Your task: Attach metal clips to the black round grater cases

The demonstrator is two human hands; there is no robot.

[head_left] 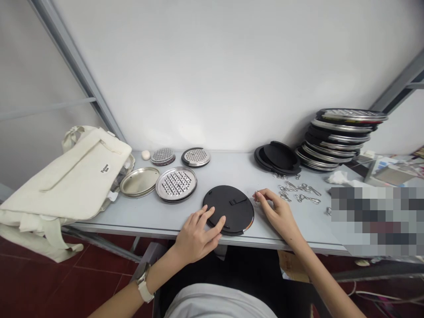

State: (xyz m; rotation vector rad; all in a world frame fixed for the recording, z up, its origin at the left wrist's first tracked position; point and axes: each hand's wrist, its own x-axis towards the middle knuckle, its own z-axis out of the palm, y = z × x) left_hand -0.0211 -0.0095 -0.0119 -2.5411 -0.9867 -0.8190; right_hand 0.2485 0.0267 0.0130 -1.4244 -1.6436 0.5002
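A round black plastic disc [221, 202] lies flat near the table's front edge, with a small rectangular latch-like part on its top. My left hand [201, 232] rests on its lower left side, fingers spread. Just off the disc's right edge, my right hand [273, 210] is closed in a pinch. A small shiny metal wire piece [256, 197] shows at those fingertips, partly hidden. Behind that hand, several looped metal wire pieces [303, 188] are scattered on the table.
Grater discs [176, 183] and plain metal discs [140, 181] lie to the left, beside a cream bag [69, 176]. Black round parts [281, 157] sit at the back. A tall, leaning stack of discs [334, 139] stands at the right, before the wall.
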